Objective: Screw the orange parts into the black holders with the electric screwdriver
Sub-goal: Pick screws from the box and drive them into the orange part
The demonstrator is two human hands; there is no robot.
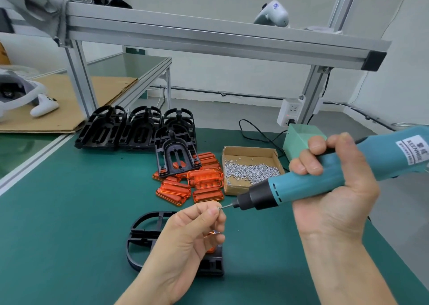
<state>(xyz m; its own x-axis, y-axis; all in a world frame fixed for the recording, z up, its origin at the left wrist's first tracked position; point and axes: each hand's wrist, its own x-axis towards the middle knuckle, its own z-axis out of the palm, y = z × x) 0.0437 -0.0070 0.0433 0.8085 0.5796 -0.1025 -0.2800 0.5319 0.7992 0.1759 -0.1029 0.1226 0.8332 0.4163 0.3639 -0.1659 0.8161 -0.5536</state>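
While loading the bit: right hand (pixel 334 186) wrapped round teal plastic electric screwdriver (pixel 325 172), tip meeting small silver screw (pixel 219 208) pinched by left hand (pixel 185 237), directly above flat black plastic holder (pixel 144 239).

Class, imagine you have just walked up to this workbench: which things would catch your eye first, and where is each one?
First, the teal electric screwdriver, gripped by the right hand at centre right, its bit meeting a small screw pinched by the left hand. Next, the bright orange parts heaped mid-table beside a cardboard box of screws. A black holder lies on the green mat under the left hand.
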